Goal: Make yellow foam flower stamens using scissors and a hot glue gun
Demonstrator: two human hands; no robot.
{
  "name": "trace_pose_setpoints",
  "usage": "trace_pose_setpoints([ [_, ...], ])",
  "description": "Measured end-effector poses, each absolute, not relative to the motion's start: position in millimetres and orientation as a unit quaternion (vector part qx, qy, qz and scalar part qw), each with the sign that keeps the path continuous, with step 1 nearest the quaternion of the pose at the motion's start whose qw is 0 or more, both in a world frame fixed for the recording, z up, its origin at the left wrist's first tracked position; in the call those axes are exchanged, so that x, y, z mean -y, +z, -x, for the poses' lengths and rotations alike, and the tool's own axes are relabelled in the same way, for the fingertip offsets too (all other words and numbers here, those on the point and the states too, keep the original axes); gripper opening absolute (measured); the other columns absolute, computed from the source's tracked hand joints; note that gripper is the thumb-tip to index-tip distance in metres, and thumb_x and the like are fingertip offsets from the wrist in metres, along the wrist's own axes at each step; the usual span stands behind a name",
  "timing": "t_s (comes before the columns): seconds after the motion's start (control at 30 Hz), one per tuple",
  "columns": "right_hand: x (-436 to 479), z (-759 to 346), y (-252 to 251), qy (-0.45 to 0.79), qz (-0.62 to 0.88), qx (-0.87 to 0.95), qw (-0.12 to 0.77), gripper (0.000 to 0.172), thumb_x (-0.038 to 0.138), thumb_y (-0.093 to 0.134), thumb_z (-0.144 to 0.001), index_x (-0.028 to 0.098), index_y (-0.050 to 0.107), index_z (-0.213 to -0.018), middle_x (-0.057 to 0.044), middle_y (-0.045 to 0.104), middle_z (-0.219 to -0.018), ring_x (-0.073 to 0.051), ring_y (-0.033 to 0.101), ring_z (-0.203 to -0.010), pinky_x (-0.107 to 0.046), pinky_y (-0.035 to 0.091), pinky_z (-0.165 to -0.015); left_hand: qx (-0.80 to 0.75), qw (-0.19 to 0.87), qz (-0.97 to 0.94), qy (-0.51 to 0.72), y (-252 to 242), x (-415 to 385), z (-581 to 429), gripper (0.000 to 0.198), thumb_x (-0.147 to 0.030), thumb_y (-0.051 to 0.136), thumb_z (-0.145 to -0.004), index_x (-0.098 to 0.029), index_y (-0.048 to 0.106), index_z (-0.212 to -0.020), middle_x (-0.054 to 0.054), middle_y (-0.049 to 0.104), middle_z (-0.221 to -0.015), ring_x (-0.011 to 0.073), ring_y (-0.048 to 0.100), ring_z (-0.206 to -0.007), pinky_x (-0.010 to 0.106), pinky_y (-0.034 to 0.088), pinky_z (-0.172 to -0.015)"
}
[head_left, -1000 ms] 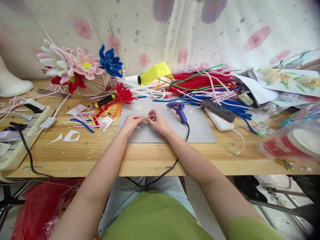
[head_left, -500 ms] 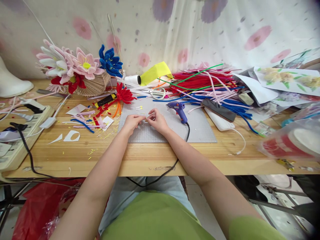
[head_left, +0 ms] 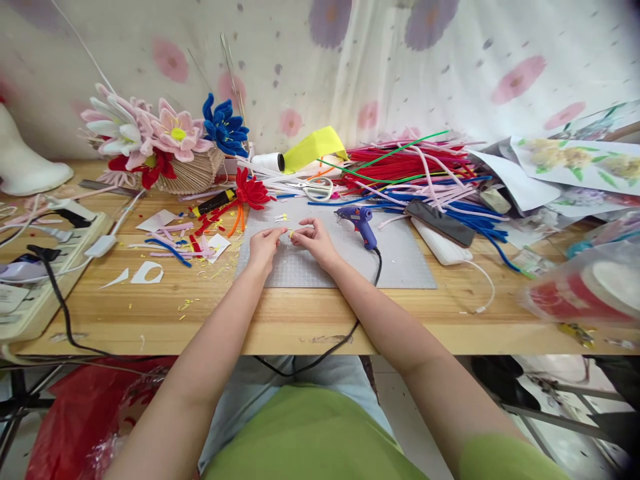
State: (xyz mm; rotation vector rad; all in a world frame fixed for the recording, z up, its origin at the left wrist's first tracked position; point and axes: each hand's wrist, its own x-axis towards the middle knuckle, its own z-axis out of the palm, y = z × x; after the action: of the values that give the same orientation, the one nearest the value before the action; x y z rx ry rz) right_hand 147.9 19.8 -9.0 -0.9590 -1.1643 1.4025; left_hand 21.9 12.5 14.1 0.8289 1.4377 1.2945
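Note:
My left hand (head_left: 265,249) and my right hand (head_left: 317,244) meet over the grey cutting mat (head_left: 400,267), fingertips close together. A tiny yellow piece (head_left: 291,234) shows at the pinched fingertips of my right hand; its exact kind is too small to tell. The thumb and forefinger of my left hand are also closed, and what they hold, if anything, I cannot make out. Just beyond the fingers lie small yellow-and-white bits (head_left: 283,218) on the mat. Right of my right hand, a purple glue gun (head_left: 361,223) rests on its side.
Behind the mat are white-handled scissors (head_left: 320,188), a red fuzzy flower (head_left: 251,190) and bundled pipe cleaners (head_left: 410,163). A phone (head_left: 440,223) lies on the right. On the left stand a power strip (head_left: 75,267) and a flower basket (head_left: 187,175). The gun's black cord (head_left: 345,337) crosses the front edge.
The fingertips of my two hands have drawn slightly apart, and the yellow piece shows more clearly at my right fingers. The whole view has shifted a little.

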Motion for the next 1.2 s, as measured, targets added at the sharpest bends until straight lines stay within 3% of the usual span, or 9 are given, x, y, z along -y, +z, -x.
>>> trace_pose_setpoints([
  [0.17,-19.6,-150.3,-10.4,0.526,0.448,0.518,0.503,0.040,0.032,0.066,-0.061,0.022,0.039,-0.089,0.008,0.059,-0.062,-0.008,0.053,-0.055,-0.025,0.043,-0.060,-0.603,0.479,-0.383,0.510,13.5,-7.5,-24.2,0.031,-0.041,0.075,-0.052,-0.013,0.070,-0.066,-0.002,0.049,-0.047,0.0055,0.035,-0.045,0.022,0.020,-0.042],
  [0.4,-18.3,-152.1,-8.9,0.500,0.465,0.537,0.495,0.040,0.036,0.066,-0.061,0.022,0.041,-0.088,0.007,0.059,-0.063,-0.010,0.054,-0.058,-0.025,0.041,-0.060,-0.597,0.470,-0.413,0.502,10.3,-6.8,-24.6,0.027,-0.036,0.077,-0.049,-0.014,0.071,-0.064,0.000,0.056,-0.052,0.0070,0.040,-0.049,0.022,0.026,-0.046],
  [0.8,-19.6,-154.4,-7.3,0.578,0.401,0.460,0.542,0.045,0.035,0.070,-0.059,0.023,0.040,-0.090,0.007,0.061,-0.069,-0.009,0.058,-0.063,-0.029,0.048,-0.071,-0.593,0.502,-0.344,0.527,11.9,-9.0,-21.6,0.016,-0.027,0.072,-0.054,-0.014,0.066,-0.060,-0.004,0.045,-0.047,0.0055,0.033,-0.046,0.022,0.015,-0.042],
  [1.03,-16.1,-148.1,-6.4,0.593,0.391,0.493,0.503,0.055,0.036,0.076,-0.054,0.023,0.039,-0.092,0.006,0.062,-0.071,-0.010,0.057,-0.064,-0.027,0.044,-0.066,-0.587,0.475,-0.348,0.555,13.6,-6.7,-25.6,0.011,-0.024,0.071,-0.054,-0.015,0.065,-0.056,-0.002,0.052,-0.054,0.0058,0.037,-0.051,0.021,0.024,-0.046],
  [1.2,-14.1,-150.4,-1.9,0.601,0.386,0.481,0.509,0.049,0.049,0.067,-0.063,0.023,0.040,-0.095,0.004,0.062,-0.074,-0.011,0.059,-0.070,-0.028,0.045,-0.069,-0.591,0.465,-0.344,0.562,11.6,-7.0,-26.3,0.011,-0.024,0.070,-0.056,-0.015,0.063,-0.054,-0.002,0.052,-0.053,0.0066,0.038,-0.052,0.021,0.028,-0.049],
])
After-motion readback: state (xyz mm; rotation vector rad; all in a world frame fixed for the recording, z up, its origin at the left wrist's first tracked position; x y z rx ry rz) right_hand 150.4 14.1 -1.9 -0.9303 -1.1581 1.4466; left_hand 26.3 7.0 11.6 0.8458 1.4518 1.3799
